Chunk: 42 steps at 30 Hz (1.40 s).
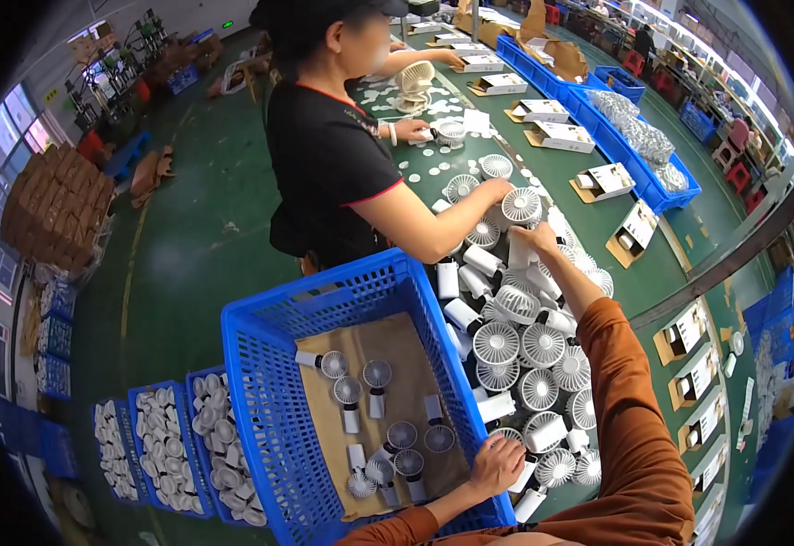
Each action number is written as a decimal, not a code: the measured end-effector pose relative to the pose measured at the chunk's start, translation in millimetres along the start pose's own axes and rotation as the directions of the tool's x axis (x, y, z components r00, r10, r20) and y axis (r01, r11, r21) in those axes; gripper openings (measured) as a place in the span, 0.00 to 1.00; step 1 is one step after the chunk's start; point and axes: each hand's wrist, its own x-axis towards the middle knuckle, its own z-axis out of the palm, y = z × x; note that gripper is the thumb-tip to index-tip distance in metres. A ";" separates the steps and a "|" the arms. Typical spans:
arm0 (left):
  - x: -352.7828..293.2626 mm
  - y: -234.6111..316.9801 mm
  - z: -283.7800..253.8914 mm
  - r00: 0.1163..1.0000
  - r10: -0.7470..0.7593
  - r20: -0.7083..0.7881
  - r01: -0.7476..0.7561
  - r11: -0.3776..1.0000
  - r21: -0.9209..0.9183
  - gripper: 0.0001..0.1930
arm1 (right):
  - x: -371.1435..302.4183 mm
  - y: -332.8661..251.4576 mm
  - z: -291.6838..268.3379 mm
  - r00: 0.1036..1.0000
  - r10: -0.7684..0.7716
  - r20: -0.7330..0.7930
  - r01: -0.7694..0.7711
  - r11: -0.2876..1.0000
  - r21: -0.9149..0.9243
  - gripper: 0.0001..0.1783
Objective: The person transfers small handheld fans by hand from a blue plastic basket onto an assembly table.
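Observation:
My right hand (541,240) reaches to the far part of a heap of white handheld fans (541,346). Its fingers are closed at the handle of a handheld fan whose round head (521,205) points up; a co-worker's hand (495,191) is beside that head. My left hand (497,464) lies over the right rim of a blue plastic crate (319,296), next to the near end of the heap. Its fingers are curled, and what they close on is hidden. Inside the crate, several fans (377,375) lie spread on brown cardboard.
A co-worker in black (324,164) stands beyond the crate, another fan (451,134) at their other hand. Open white boxes (601,182) line the green conveyor (588,237). Blue bins with bagged parts (633,127) stand behind. Crates of white parts (167,446) sit at floor left.

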 end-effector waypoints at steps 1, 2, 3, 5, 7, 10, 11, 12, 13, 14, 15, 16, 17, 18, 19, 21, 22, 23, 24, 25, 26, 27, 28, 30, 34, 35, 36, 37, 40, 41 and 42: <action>3.6 -0.9 -0.8 1.000 0.002 0.020 -0.002 1.000 0.006 0.06 | 3.1 -0.9 6.6 0.980 -0.162 -0.118 0.158 0.986 -0.045 0.32; 6.5 -0.5 -1.6 0.999 0.004 0.039 -0.005 1.000 0.012 0.06 | 3.9 1.8 6.5 0.978 -0.169 -0.118 0.164 0.985 -0.052 0.32; 6.5 2.5 -1.4 0.999 0.005 0.035 -0.005 1.000 -0.004 0.06 | 1.9 6.4 5.4 0.978 -0.180 -0.109 0.168 0.980 -0.111 0.32; 4.0 1.9 0.4 0.999 0.004 0.037 -0.003 1.000 -0.029 0.07 | 2.8 12.6 6.7 0.983 -0.152 -0.107 0.127 0.969 -0.214 0.30; 1.0 -1.8 4.4 0.999 -0.011 0.049 0.014 0.998 -0.068 0.06 | -0.3 21.2 13.9 0.968 -0.181 -0.177 0.136 0.962 -0.237 0.31; -1.8 -11.7 -4.7 1.000 0.001 -0.006 -0.002 0.985 -0.175 0.06 | -26.1 -2.0 26.3 0.952 -0.214 -0.218 0.152 0.951 -0.271 0.36; 7.6 -5.1 -18.1 0.994 -0.005 -0.110 -0.024 0.965 -0.262 0.07 | -33.1 -6.6 18.0 0.868 -0.413 -0.277 0.303 0.880 -0.365 0.34; 17.9 -5.7 -36.5 0.976 -0.037 -0.216 -0.036 0.944 -0.329 0.08 | -42.0 -18.2 3.0 0.759 -0.594 -0.268 0.498 0.794 -0.348 0.31; 18.8 -15.6 -47.1 0.948 -0.022 -0.316 -0.062 0.965 -0.253 0.07 | -62.8 -51.2 -9.7 0.828 -0.528 -0.191 0.470 0.838 -0.279 0.29; 28.6 -18.7 -72.8 0.950 -0.123 -0.289 0.047 0.965 -0.256 0.07 | -75.2 -66.9 -19.4 0.729 -0.650 -0.214 0.594 0.757 -0.272 0.26; 29.9 -34.4 -89.5 0.921 -0.234 -0.312 0.149 0.950 -0.274 0.07 | -90.1 -87.9 -12.0 0.724 -0.675 -0.143 0.655 0.738 -0.164 0.24; 26.8 -55.8 -91.3 0.830 -0.371 -0.417 0.230 0.908 -0.350 0.08 | -105.1 -107.8 1.1 0.710 -0.700 -0.082 0.697 0.714 -0.057 0.22; 21.5 -77.6 -105.3 0.775 -0.436 -0.459 0.361 0.900 -0.244 0.08 | -114.8 -120.2 17.2 0.687 -0.727 0.012 0.726 0.687 0.020 0.20; 12.9 -100.5 -120.9 0.703 -0.555 -0.444 0.488 0.831 -0.267 0.08 | -123.0 -134.3 37.5 0.650 -0.753 0.100 0.745 0.658 0.111 0.18; -7.7 -124.9 -123.0 0.654 -0.583 -0.482 0.578 0.796 -0.179 0.10 | -136.2 -134.5 61.4 0.623 -0.767 0.154 0.757 0.641 0.128 0.16; -42.5 -178.3 -128.1 0.603 -0.562 -0.566 0.659 0.751 -0.044 0.14 | -148.2 -145.0 85.2 0.585 -0.755 0.295 0.783 0.621 0.035 0.22; -52.7 -203.9 -130.1 0.583 -0.616 -0.530 0.716 0.698 -0.024 0.17 | -144.7 -143.0 96.2 0.550 -0.785 0.284 0.826 0.562 -0.043 0.24; -57.9 -228.1 -132.9 0.586 -0.643 -0.493 0.751 0.659 0.033 0.17 | -140.0 -140.6 102.7 0.547 -0.771 0.326 0.831 0.547 -0.101 0.29; -58.2 -230.4 -154.5 0.565 -0.684 -0.460 0.789 0.612 0.059 0.16 | -141.5 -149.8 105.9 0.560 -0.781 0.277 0.827 0.548 -0.128 0.31; -55.6 -239.2 -170.1 0.545 -0.725 -0.421 0.817 0.572 0.073 0.16 | -136.1 -150.9 115.0 0.554 -0.796 0.245 0.833 0.523 -0.181 0.32; -73.1 -263.8 -179.5 0.533 -0.730 -0.428 0.840 0.516 0.167 0.17 | -137.0 -154.9 130.4 0.541 -0.813 0.218 0.839 0.500 -0.216 0.33; -81.9 -290.6 -179.1 0.530 -0.733 -0.427 0.848 0.471 0.245 0.17 | -131.7 -156.0 139.0 0.533 -0.817 0.218 0.834 0.464 -0.300 0.33; -75.6 -305.8 -185.7 0.530 -0.756 -0.384 0.847 0.452 0.279 0.18 | -125.0 -153.6 142.6 0.533 -0.813 0.235 0.831 0.451 -0.325 0.33; -64.7 -342.2 -199.0 0.575 -0.725 -0.379 0.813 0.458 0.359 0.20 | -116.3 -156.9 145.1 0.520 -0.813 0.261 0.833 0.417 -0.363 0.33; -28.6 -394.8 -190.2 0.655 -0.687 -0.316 0.737 0.486 0.471 0.20 | -88.7 -152.2 129.5 0.414 -0.843 0.343 0.896 0.313 -0.314 0.27; -29.5 -408.6 -187.8 0.648 -0.686 -0.332 0.746 0.484 0.457 0.20 | -90.5 -153.7 134.2 0.443 -0.832 0.335 0.883 0.340 -0.323 0.25; -35.1 -421.0 -187.1 0.628 -0.713 -0.311 0.758 0.470 0.452 0.20 | -96.1 -153.9 140.2 0.470 -0.820 0.327 0.869 0.366 -0.333 0.24; -39.0 -435.4 -183.7 0.611 -0.737 -0.289 0.768 0.464 0.442 0.19 | -102.6 -156.1 143.3 0.460 -0.816 0.350 0.874 0.347 -0.340 0.22; -58.1 -461.4 -184.3 0.606 -0.756 -0.246 0.657 0.301 0.691 0.22 | -115.8 -161.2 148.5 0.480 -0.782 0.399 0.869 0.358 -0.343 0.19; -43.6 -462.1 -178.2 0.604 -0.757 -0.248 0.676 0.322 0.663 0.22 | -112.6 -161.5 143.8 0.485 -0.782 0.391 0.864 0.360 -0.352 0.17; -30.5 -465.2 -177.5 0.632 -0.750 -0.195 0.596 0.309 0.741 0.19 | -106.3 -160.9 137.4 0.475 -0.779 0.409 0.867 0.334 -0.371 0.17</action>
